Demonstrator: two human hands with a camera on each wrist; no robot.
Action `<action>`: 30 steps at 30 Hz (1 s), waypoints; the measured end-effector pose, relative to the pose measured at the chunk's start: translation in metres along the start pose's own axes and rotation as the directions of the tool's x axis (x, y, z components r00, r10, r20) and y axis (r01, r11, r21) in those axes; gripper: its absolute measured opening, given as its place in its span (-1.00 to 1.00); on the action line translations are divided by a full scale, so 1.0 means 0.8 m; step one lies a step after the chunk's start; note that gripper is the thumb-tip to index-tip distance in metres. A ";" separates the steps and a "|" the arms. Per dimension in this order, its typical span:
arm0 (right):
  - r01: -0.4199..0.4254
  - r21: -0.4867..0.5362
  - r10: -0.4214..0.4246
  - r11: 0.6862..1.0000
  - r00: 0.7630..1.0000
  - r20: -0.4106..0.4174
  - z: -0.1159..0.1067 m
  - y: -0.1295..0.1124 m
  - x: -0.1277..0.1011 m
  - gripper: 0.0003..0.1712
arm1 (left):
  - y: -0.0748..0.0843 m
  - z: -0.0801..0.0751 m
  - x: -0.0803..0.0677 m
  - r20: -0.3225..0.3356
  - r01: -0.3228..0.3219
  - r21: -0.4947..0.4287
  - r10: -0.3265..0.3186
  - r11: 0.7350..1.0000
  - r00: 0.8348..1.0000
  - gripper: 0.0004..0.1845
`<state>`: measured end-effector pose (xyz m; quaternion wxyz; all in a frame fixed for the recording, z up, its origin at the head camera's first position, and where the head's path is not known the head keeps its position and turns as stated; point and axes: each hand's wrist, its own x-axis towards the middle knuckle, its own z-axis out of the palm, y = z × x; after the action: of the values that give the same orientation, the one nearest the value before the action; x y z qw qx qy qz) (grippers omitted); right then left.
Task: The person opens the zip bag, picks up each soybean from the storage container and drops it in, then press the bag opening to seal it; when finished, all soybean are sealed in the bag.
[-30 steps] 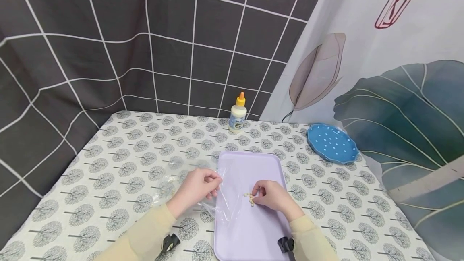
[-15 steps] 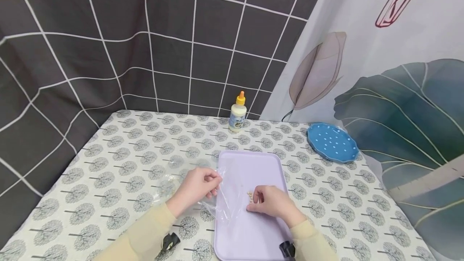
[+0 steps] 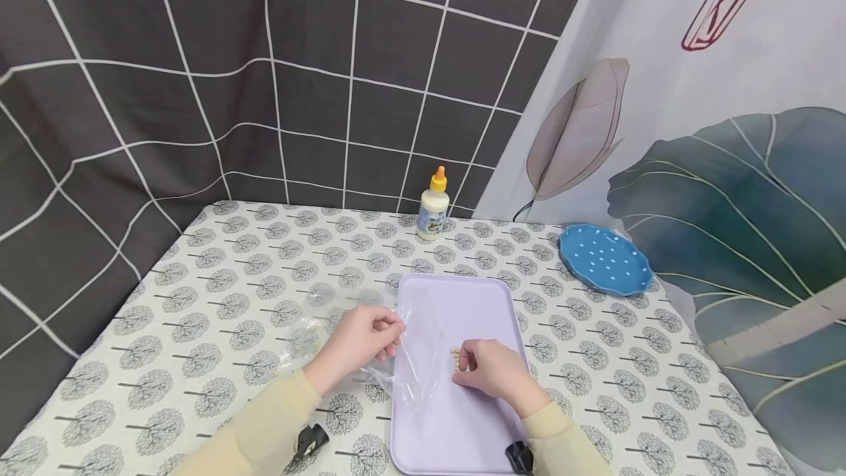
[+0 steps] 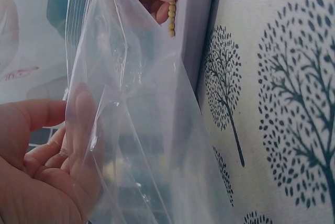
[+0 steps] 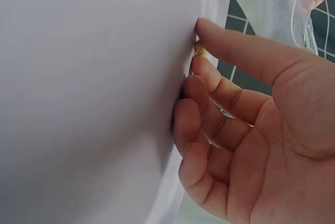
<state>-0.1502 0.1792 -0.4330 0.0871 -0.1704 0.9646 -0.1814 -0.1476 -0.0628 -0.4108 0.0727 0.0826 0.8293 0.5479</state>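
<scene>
Left hand (image 3: 360, 336) pinched a clear zip-seal plastic bag (image 4: 136, 103) by its edge, between thumb and fingertips. The bag spanned the left rim of the lilac tray (image 3: 463, 439), part over the tray, part over the tree-print tablecloth (image 3: 218, 344).

Right hand (image 3: 492, 369) sat over the tray, fingers bent, fingertips at its surface. Thumb-to-index gap was narrow, with a yellow bit between the tips (couldn't tell if it was actually gripped). The small yellow bead-like pieces (image 4: 171, 19) lay on the tray in a short row, running up to those two tips.

Upright bottle (image 3: 432, 215), yellow cap with orange tip, stood behind the tray, near the dark grid-pattern curtain (image 3: 311, 94). Blue white-dotted plate (image 3: 606, 259) was at the table's far right, well apart from both hands.
</scene>
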 end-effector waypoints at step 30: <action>0.193 0.348 -0.097 0.918 0.957 -0.274 -0.019 -0.027 -0.001 -0.87 | 0.000 -0.001 -0.001 -0.012 0.008 0.006 -0.007 1.000 1.000 -0.82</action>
<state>-0.1467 0.1656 -0.4110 -0.0188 -0.1981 0.9007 -0.3862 -0.1473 -0.0635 -0.4103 0.0694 0.0763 0.8317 0.5455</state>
